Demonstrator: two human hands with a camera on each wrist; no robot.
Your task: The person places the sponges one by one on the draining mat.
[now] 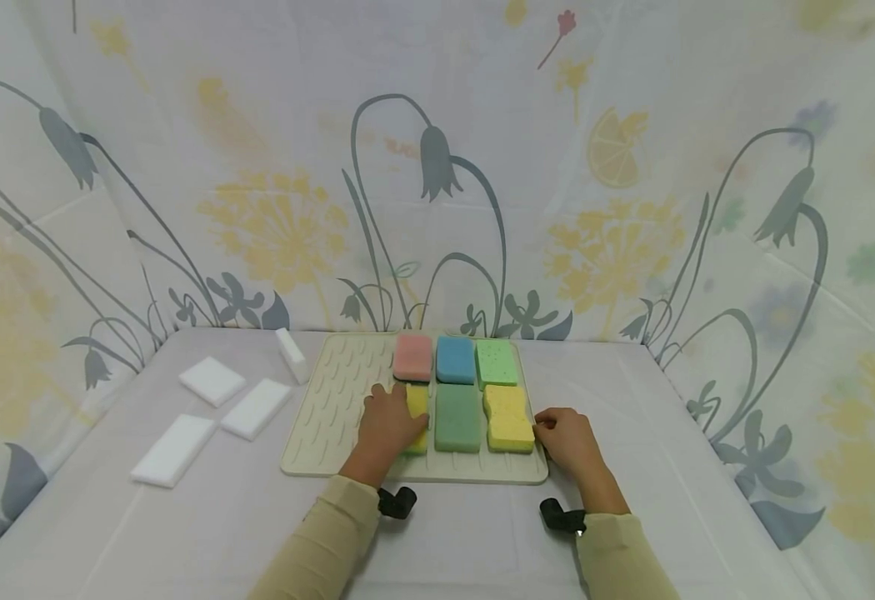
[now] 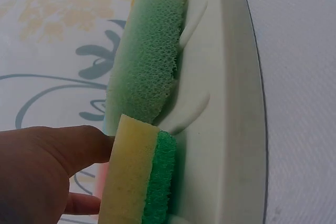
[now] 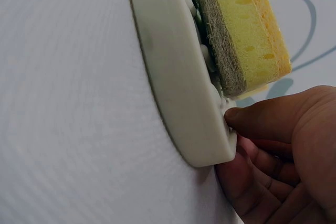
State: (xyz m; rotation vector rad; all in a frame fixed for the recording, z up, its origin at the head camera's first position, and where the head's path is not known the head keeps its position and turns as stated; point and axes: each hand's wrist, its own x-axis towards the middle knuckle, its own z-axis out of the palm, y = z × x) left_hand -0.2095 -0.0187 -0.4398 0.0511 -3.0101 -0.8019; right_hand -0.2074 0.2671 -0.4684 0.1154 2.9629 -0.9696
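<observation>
A yellow sponge with a green scouring layer beneath (image 2: 136,177) lies on a cream ridged mat (image 1: 332,408), partly hidden under my left hand (image 1: 387,423). In the left wrist view the thumb touches its top, with the fingers extended over it. At the mat's near right corner, my right hand (image 1: 571,437) pinches the rim between thumb and fingers. Just beside that hand sits a wavy-edged yellow sponge with a grey scouring underside (image 3: 247,30). A dark green sponge (image 1: 457,418) lies between the two yellow ones.
Behind them on the mat are a pink sponge (image 1: 412,357), a blue sponge (image 1: 456,360) and a light green sponge (image 1: 497,362). Several white sponge blocks, one at the near left (image 1: 173,450), lie on the white-covered table (image 1: 475,542). A flowered curtain (image 1: 437,225) stands behind.
</observation>
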